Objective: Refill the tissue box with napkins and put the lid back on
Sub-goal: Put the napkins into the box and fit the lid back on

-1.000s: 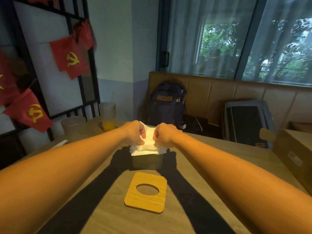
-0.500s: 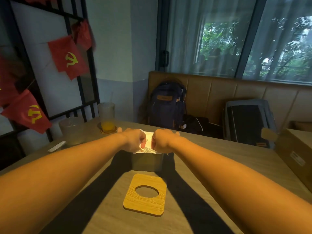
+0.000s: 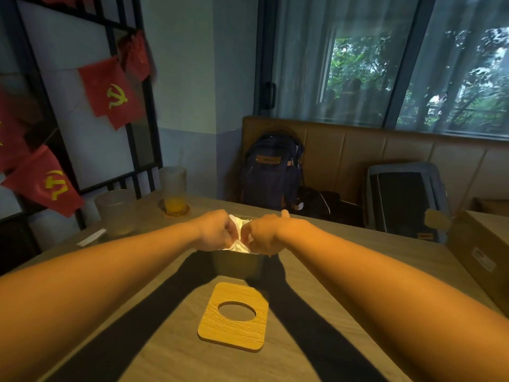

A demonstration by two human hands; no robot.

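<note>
A dark grey tissue box (image 3: 237,266) stands open on the wooden table, in the middle of the view. White napkins (image 3: 240,235) sit at its top opening, mostly covered by my hands. My left hand (image 3: 217,230) grips the napkins from the left with curled fingers. My right hand (image 3: 264,235) grips them from the right, fingers curled too, and both hands sit low on the box's rim. The wooden lid (image 3: 234,316), a rounded square with an oval hole, lies flat on the table in front of the box.
A glass of orange drink (image 3: 173,192) on a coaster and a frosted cup (image 3: 117,213) stand at the far left. A cardboard box (image 3: 484,252) sits at the right table edge. Bags rest on the bench behind. A wrapped stick (image 3: 91,237) lies at the left.
Both hands have gone down with the napkins; the white stack that stood above the box's rim now sits lower, almost hidden between my fists.
</note>
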